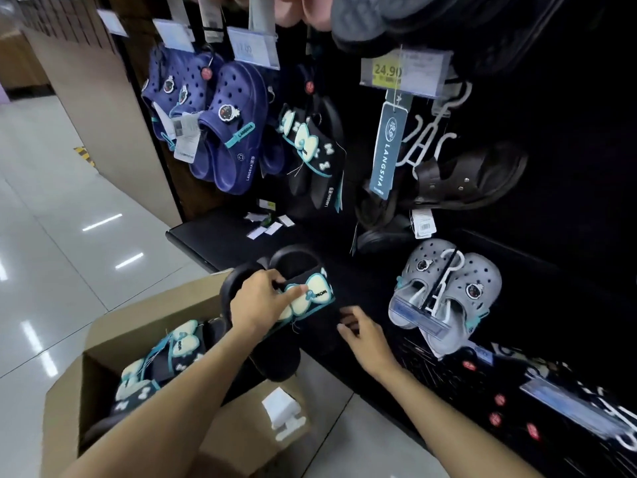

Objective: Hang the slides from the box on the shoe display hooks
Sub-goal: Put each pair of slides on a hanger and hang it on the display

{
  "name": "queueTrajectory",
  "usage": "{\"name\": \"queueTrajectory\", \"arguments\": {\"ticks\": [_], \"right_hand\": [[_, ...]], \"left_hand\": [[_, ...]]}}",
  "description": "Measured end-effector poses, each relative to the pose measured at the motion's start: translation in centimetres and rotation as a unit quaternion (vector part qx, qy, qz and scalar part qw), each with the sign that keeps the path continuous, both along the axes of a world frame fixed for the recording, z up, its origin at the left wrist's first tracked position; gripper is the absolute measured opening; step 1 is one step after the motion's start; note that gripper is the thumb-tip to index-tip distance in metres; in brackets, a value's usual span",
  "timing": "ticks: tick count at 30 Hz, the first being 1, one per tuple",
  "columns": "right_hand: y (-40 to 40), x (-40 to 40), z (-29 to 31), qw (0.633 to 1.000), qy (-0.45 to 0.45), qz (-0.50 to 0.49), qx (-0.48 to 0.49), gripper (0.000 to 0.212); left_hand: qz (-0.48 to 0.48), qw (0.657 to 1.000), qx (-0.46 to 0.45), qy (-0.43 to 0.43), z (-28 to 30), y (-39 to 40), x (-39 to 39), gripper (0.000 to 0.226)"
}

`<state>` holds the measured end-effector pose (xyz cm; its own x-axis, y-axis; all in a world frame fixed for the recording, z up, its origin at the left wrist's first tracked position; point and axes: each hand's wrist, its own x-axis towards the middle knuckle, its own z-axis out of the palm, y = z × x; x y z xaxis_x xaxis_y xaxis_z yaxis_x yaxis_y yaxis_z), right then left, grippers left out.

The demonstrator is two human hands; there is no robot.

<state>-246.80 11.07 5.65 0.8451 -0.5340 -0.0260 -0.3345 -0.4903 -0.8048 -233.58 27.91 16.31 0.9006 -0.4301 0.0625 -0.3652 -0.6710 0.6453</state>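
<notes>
The left hand point(256, 300) grips a black pair of slides point(293, 298) by the bow-trimmed strap, holding it above the open cardboard box point(113, 343), where more pairs lie. The right hand point(360, 334) hovers just beside the pair's lower edge, fingers loosely curled and holding nothing. The grip is on the strap alone, so the pair could twist or slip on the way up. Its hanger is not visible here; missing the hook point(306, 46) above the matching slides point(312, 150) looks likely
</notes>
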Motion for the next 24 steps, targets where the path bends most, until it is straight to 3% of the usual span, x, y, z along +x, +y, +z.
{"name": "queueTrajectory", "arguments": {"ticks": [11,16,24], "right_hand": [[-2.1,-8.4,-10.3,0.973,0.156,-0.161,0.063,0.025],[-3.1,-11.4,-12.9,0.948,0.152,-0.261,0.099,0.026],[-5.4,-14.6,-13.2,0.923,0.140,-0.356,0.022,0.032]], "left_hand": [[-0.033,0.999,0.019,-0.003,-1.5,-0.1,-0.5,0.052],[-0.040,0.998,0.013,0.051,-1.8,-1.2,-0.6,0.053],[-0.052,0.990,-0.043,0.122,-1.8,-4.6,-1.8,0.049]]}}
